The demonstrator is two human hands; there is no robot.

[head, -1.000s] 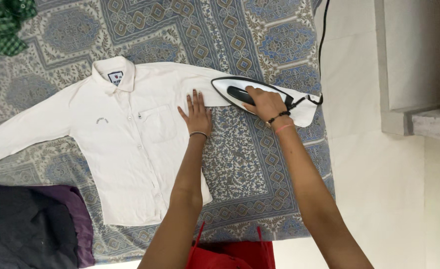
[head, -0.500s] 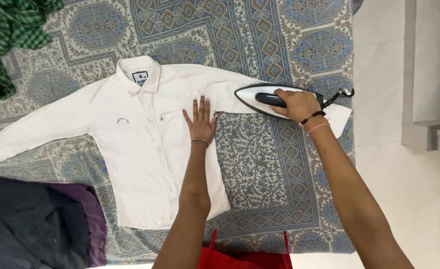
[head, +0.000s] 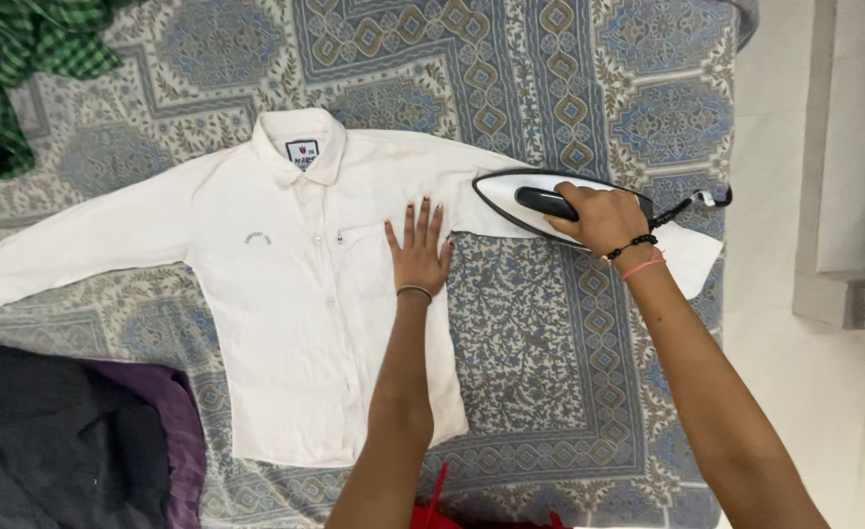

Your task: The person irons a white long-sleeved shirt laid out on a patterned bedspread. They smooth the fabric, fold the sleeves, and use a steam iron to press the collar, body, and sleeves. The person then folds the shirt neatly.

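The right hand (head: 604,217) grips the iron (head: 540,201), which has slid further down the shirt (head: 286,294) sleeve. The left hand (head: 418,253) stays flat, open, pressing the shirt.

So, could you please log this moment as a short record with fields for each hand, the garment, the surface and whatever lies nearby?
left hand: flat, palm down on the white shirt beside its chest pocket
right hand: grips the handle of the iron
iron: soleplate down on the shirt's sleeve
surface: patterned bedsheet
nearby: green checked cloth top left; dark clothes bottom left
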